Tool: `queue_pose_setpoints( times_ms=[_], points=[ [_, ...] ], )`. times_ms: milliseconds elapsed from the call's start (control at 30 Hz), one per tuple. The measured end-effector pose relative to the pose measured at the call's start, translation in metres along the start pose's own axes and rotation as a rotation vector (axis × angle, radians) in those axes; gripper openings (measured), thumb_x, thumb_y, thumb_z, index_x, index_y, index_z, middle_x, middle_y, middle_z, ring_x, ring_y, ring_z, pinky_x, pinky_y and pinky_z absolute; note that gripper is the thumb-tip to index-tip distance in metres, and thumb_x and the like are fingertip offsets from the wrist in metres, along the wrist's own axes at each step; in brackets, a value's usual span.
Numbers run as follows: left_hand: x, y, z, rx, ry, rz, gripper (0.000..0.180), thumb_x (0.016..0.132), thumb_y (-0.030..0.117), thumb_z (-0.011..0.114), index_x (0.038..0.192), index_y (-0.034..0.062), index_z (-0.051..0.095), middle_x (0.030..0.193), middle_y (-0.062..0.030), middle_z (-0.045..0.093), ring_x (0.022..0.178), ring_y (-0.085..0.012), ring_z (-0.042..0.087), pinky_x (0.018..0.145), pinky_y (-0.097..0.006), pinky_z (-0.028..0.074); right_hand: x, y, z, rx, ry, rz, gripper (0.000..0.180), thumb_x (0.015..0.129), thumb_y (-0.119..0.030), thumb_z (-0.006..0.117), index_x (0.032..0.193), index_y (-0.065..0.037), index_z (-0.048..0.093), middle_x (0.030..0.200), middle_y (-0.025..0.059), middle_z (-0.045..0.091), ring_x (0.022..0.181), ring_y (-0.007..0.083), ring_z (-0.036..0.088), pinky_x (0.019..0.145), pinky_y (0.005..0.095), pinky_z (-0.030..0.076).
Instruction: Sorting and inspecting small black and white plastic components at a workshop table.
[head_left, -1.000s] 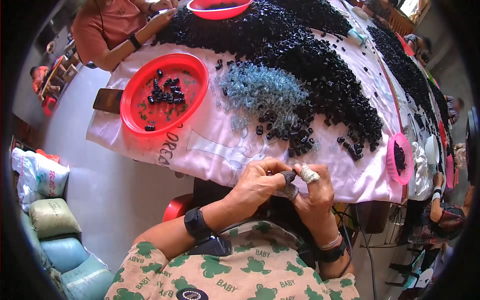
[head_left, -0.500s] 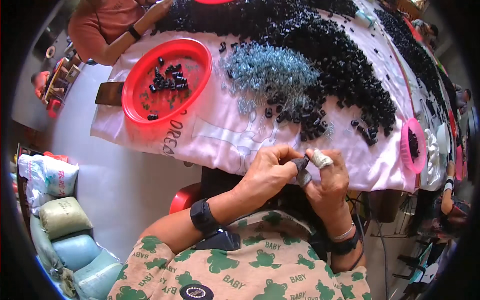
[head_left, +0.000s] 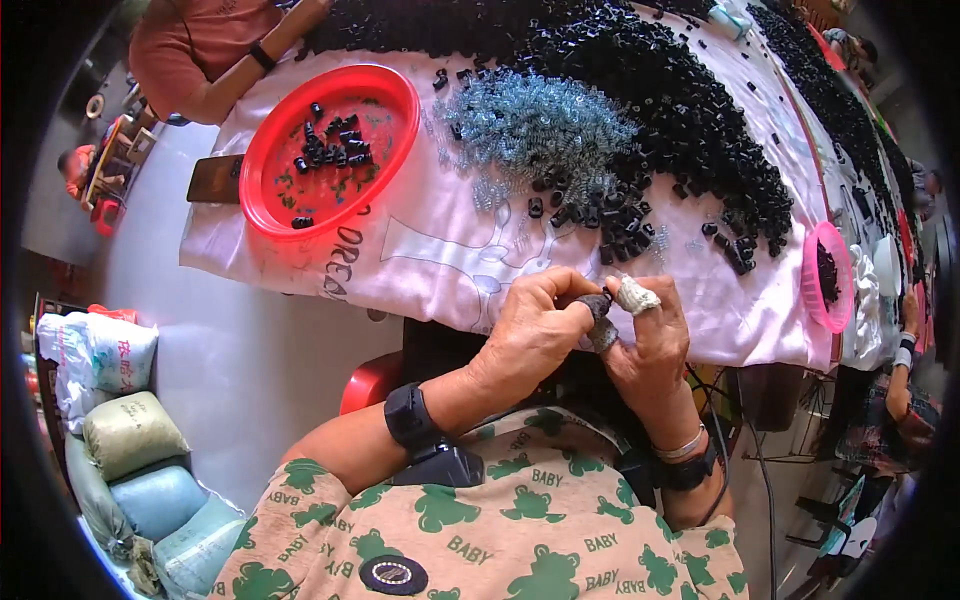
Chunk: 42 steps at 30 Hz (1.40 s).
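My left hand (head_left: 535, 322) and my right hand (head_left: 652, 345) meet at the table's near edge, fingertips pinched together. Between them is a small black plastic piece (head_left: 607, 290), mostly hidden by the fingers. Dark wrapping (head_left: 597, 306) covers my left thumb; pale wraps (head_left: 637, 296) cover fingers of my right hand. Just beyond the hands lie loose black plastic pieces (head_left: 625, 240), at the front of a large black heap (head_left: 690, 130). Left of that heap is a pile of small, clear bluish pieces (head_left: 545, 125), too fine to make out singly.
A red basin (head_left: 262, 215) with several black pieces stands on the pink cloth (head_left: 420, 290) at left, over a dark flat object (head_left: 213, 180). A pink basket (head_left: 812, 285) is at right. Another person's arm (head_left: 235, 90) reaches in at far left. Stuffed sacks (head_left: 135, 435) lie on the floor.
Both hands stay pinched together and have shifted slightly up in the picture. The table and its contents appear a little higher as the view tilts.
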<state>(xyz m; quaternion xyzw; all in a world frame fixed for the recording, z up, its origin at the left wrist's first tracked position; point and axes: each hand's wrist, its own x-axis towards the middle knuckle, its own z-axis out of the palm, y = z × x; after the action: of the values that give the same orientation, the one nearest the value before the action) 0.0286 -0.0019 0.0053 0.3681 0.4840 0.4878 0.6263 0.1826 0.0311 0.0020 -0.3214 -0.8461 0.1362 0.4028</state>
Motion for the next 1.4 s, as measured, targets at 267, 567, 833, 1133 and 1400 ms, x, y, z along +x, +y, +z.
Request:
queue_pose_setpoints(
  times_ms=[267,567,833,1133,1400],
  points=[
    [-0.001,-0.002,0.001,-0.089,0.017,-0.019,0.019,0.085,0.002,0.052,0.098,-0.0025,0.065,0.084,0.0012,0.061,0.067,-0.0009,0.051,0.054,-0.016,0.040,-0.002,0.002,-0.002,-0.010,0.010,-0.016,0.042,0.066,0.005,0.067,0.108,0.003,0.059,0.091,0.0170,0.055,0.079,0.0336,0.056,0.067,0.0400,0.048],
    [0.001,0.006,0.000,-0.025,-0.006,-0.010,0.018,0.085,0.002,0.053,0.098,-0.0026,0.066,0.084,0.0015,0.061,0.071,-0.0023,0.052,0.061,-0.018,0.043,0.002,0.004,-0.002,0.001,-0.016,-0.006,0.042,0.064,0.003,0.071,0.105,0.002,0.060,0.090,0.0161,0.055,0.079,0.0316,0.058,0.067,0.0382,0.049],
    [-0.004,0.012,-0.016,-0.395,-0.378,-0.208,0.030,0.090,0.022,0.055,0.108,0.0001,0.064,0.090,-0.0040,0.065,0.062,-0.0044,0.050,0.052,-0.018,0.036,0.002,-0.012,-0.008,0.311,0.112,0.102,0.042,0.066,-0.004,0.079,0.106,-0.004,0.063,0.092,0.0081,0.056,0.082,0.0199,0.058,0.072,0.0297,0.049],
    [-0.001,0.012,-0.010,-0.663,-0.319,-0.299,0.030,0.084,0.016,0.067,0.110,0.0010,0.065,0.102,-0.0037,0.063,0.069,-0.0075,0.048,0.061,-0.022,0.041,0.001,-0.005,-0.012,0.220,0.084,0.076,0.049,0.061,-0.006,0.081,0.107,-0.005,0.064,0.090,0.0068,0.055,0.079,0.0222,0.056,0.070,0.0325,0.048],
    [0.005,0.009,-0.006,0.351,-0.071,0.322,0.018,0.088,0.017,0.063,0.098,0.0041,0.069,0.076,0.0031,0.056,0.063,-0.0018,0.041,0.056,-0.018,0.034,-0.001,-0.001,-0.006,0.029,0.123,-0.010,0.045,0.061,-0.001,0.078,0.103,-0.003,0.064,0.090,0.0092,0.057,0.078,0.0262,0.057,0.067,0.0344,0.049]
  ],
)
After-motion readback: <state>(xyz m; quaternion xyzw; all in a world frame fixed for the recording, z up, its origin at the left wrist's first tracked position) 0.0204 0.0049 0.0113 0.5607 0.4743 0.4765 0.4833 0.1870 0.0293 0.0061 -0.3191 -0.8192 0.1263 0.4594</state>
